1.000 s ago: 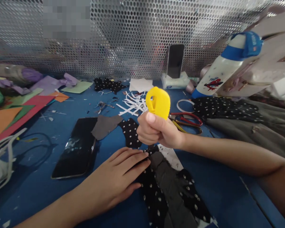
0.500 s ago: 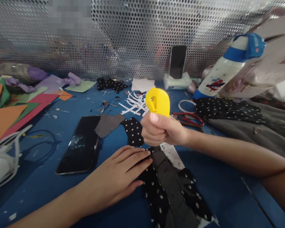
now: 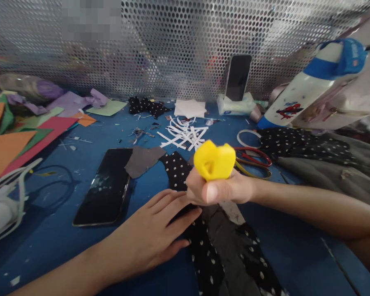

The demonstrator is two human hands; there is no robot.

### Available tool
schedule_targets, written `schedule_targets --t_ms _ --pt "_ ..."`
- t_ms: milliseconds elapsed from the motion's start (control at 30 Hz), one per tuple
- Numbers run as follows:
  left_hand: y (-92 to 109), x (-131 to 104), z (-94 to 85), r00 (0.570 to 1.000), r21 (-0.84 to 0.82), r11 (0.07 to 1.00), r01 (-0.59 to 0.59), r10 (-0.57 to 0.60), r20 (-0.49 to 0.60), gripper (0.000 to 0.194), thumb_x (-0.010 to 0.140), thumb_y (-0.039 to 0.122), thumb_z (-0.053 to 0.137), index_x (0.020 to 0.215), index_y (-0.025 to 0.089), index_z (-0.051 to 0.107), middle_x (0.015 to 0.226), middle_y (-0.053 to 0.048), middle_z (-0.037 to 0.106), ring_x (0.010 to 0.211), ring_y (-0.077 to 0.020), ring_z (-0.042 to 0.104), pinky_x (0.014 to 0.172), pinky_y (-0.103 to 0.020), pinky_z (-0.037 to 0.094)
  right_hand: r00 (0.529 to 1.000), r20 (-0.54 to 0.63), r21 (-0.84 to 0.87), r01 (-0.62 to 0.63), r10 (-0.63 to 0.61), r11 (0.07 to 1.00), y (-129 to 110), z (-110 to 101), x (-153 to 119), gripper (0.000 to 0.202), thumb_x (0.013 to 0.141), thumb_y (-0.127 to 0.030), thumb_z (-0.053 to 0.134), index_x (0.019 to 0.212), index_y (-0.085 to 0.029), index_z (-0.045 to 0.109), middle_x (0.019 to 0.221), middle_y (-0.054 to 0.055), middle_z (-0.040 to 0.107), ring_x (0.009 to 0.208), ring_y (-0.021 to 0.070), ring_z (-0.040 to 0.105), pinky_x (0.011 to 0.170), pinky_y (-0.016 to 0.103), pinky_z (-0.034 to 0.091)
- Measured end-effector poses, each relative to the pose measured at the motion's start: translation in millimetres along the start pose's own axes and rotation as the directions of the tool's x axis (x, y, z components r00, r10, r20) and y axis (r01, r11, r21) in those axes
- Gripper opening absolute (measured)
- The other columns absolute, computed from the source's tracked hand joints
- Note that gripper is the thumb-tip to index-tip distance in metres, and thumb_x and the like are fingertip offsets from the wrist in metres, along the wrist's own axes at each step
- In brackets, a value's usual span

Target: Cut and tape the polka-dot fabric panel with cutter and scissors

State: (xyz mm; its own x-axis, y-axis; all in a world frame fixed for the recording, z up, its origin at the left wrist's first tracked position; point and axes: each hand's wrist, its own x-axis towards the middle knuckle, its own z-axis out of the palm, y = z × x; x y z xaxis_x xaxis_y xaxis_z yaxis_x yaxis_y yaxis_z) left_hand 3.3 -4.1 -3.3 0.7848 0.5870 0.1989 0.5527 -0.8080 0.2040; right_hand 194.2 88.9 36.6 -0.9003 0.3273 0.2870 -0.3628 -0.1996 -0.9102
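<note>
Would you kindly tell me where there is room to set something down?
The barest blue tabletop lies between the right forearm and the dotted fabric; another patch, with a few scraps, lies between the flat phone and left forearm. It is crowded around the white paper strips and coloured sheets.

The left grip (image 3: 156,224) lies palm down, fingers (image 3: 174,207) extended; the right grip (image 3: 226,187) curls fist-like, thumb (image 3: 218,192) on top.
</note>
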Motion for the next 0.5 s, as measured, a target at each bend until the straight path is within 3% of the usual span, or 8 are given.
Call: schedule_targets --t_ms 133,300,500 --pt "2.3 3.2 -2.5 1.000 0.053 0.999 0.014 -0.014 0.013 0.066 0.092 0.045 0.062 0.146 0.014 0.041 0.141 -0.013 0.053 0.133 -0.0286 0.047 0.118 -0.046 0.033 0.999 0.040 0.029 -0.009 0.008 1.000 0.7 1.1 -1.3 0.029 0.080 -0.025 0.076 0.068 -0.017 0.051 0.055 -0.009 0.040 0.050 0.0048 0.036 0.045 0.017 0.030" --pt "3.0 7.1 -1.0 0.999 0.132 0.990 -0.055 0.054 0.008 0.078 0.093 0.065 0.048 0.147 0.010 0.040 0.148 -0.013 0.049 0.139 -0.0279 0.041 0.121 -0.045 0.027 0.995 0.005 0.046 0.103 -0.104 0.994 1.7 0.1 0.1 0.025 0.086 -0.019 0.069 0.070 -0.017 0.050 0.056 -0.009 0.041 0.048 0.0038 0.033 0.043 0.016 0.028" --pt "7.4 5.6 3.6 0.996 0.210 0.975 -0.077 0.083 -0.021 0.082 0.092 0.073 0.039 0.143 0.009 0.046 0.146 -0.013 0.051 0.138 -0.0298 0.043 0.121 -0.046 0.022 0.996 0.010 0.031 0.087 -0.087 0.996 7.1 -0.3 0.0 0.045 0.089 -0.037 0.065 0.061 -0.019 0.036 0.049 -0.011 0.028 0.041 0.0023 0.020 0.036 0.018 0.015"
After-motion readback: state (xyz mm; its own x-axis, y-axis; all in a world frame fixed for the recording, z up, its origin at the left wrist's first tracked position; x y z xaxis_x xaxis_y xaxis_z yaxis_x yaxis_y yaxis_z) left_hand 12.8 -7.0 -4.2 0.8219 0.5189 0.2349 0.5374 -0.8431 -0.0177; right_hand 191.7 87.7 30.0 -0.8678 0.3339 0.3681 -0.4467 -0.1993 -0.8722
